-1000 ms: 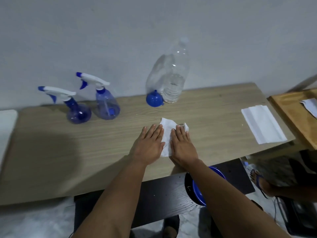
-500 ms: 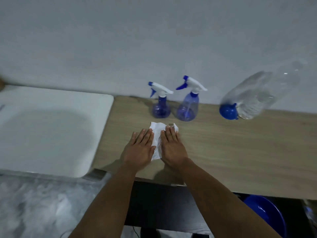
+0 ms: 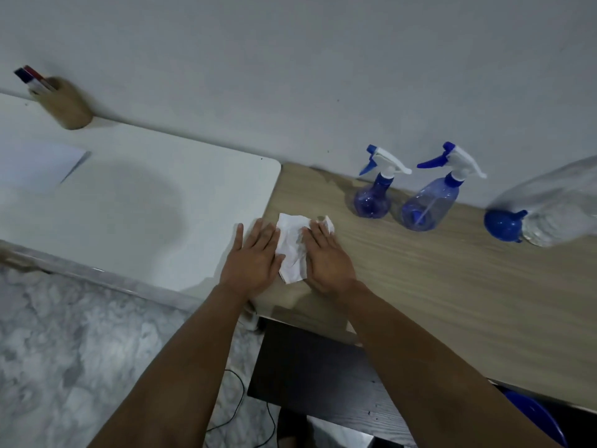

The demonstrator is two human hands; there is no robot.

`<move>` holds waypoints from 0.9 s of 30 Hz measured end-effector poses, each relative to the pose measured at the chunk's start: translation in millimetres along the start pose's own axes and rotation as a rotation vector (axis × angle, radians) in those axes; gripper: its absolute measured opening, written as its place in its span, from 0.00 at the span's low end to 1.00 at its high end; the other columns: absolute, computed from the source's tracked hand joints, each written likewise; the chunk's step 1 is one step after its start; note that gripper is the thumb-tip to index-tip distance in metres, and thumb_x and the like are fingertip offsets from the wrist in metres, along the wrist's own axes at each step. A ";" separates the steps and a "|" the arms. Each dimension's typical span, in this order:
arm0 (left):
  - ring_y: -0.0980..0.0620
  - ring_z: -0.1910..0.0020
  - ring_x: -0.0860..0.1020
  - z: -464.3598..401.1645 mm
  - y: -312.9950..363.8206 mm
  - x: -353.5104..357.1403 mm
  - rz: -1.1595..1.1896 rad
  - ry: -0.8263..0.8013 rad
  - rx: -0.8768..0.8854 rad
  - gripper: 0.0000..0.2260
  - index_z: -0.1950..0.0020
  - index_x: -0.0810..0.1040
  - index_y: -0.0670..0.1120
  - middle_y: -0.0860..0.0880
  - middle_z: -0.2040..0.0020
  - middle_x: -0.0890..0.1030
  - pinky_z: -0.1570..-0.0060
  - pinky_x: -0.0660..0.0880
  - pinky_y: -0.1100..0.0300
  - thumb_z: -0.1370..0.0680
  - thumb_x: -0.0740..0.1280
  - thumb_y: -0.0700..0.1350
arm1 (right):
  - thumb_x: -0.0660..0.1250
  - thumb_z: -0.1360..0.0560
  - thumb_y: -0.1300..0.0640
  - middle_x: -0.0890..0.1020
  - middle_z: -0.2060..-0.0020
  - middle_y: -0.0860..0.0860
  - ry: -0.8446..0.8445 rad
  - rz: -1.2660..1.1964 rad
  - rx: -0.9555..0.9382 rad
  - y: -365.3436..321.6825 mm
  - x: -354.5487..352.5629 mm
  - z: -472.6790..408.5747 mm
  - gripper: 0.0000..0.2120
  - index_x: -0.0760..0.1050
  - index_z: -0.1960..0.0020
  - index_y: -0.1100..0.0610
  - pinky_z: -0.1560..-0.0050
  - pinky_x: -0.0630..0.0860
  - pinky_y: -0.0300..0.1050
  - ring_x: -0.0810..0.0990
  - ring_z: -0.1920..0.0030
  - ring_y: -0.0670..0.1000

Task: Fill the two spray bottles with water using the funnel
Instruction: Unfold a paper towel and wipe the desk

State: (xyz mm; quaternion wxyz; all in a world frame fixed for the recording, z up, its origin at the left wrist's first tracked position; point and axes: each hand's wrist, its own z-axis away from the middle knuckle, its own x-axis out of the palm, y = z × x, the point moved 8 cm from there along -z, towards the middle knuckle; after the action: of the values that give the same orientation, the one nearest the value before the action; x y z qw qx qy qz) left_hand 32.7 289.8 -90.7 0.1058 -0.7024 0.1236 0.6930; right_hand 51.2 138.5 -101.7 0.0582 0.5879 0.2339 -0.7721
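Head view: 2 capped spray bottles [image 3: 407,195] stand by the wall, funnel [image 3: 502,225] beside them. Left hand [image 3: 255,257] and right hand [image 3: 326,260], fingers flat, have slid the tissue [image 3: 292,247] toward the table's left end; this looks like after-filling wiping.

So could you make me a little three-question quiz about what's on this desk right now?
1. True or false: both spray bottles have their trigger heads screwed on.
2. What do the left hand and right hand press flat on the wooden table?
A. a paper towel
B. a sponge
C. a notebook
3. What colour is the funnel beside the clear water bottle?

Key: 1 true, see the round spray bottle and the taller spray bottle. 2 A, the paper towel. 3 blue.
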 end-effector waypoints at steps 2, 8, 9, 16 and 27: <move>0.41 0.20 0.56 -7.2 -2.7 0.1 0.018 0.013 0.017 0.29 0.22 0.64 0.41 0.44 0.21 0.63 0.25 0.55 0.35 0.17 0.48 0.58 | 0.53 0.16 0.50 0.52 0.15 0.58 0.031 0.019 -0.005 -1.2 -1.7 0.4 0.32 0.52 0.15 0.60 0.15 0.46 0.58 0.44 0.15 0.59; 0.45 0.20 0.56 -13.8 6.4 15.5 -0.018 -0.024 0.046 0.31 0.20 0.60 0.42 0.44 0.20 0.60 0.24 0.50 0.36 0.17 0.43 0.60 | 0.35 0.23 0.44 0.50 0.15 0.57 -0.009 0.110 0.002 -6.4 14.2 -0.4 0.40 0.50 0.14 0.58 0.16 0.41 0.62 0.43 0.15 0.60; 0.45 0.20 0.56 -11.7 7.7 15.5 -0.026 -0.026 0.042 0.31 0.20 0.59 0.42 0.44 0.20 0.60 0.24 0.50 0.36 0.17 0.43 0.60 | 0.34 0.24 0.43 0.49 0.15 0.57 -0.015 0.106 0.000 -4.9 14.3 0.6 0.41 0.50 0.14 0.59 0.16 0.41 0.61 0.43 0.15 0.60; 0.44 0.19 0.52 23.2 38.7 17.7 -0.002 -0.055 0.015 0.31 0.19 0.56 0.41 0.43 0.19 0.56 0.22 0.50 0.40 0.17 0.45 0.58 | 0.40 0.18 0.46 0.56 0.16 0.61 0.013 0.092 -0.035 -8.0 25.2 54.6 0.36 0.57 0.17 0.64 0.16 0.48 0.58 0.51 0.15 0.60; 0.45 0.19 0.53 55.4 165.0 19.6 -0.048 -0.115 0.139 0.29 0.19 0.55 0.41 0.43 0.19 0.56 0.23 0.52 0.42 0.16 0.46 0.56 | 0.48 0.18 0.52 0.63 0.19 0.63 0.033 0.095 -0.014 51.8 24.3 175.1 0.31 0.62 0.19 0.66 0.18 0.57 0.60 0.59 0.17 0.62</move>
State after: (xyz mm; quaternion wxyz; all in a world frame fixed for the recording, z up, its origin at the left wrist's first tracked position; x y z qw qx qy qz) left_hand -72.4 150.7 -107.6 0.1777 -0.6552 0.1482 0.7192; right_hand -91.5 21.9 -104.7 0.0952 0.6107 0.2121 -0.7570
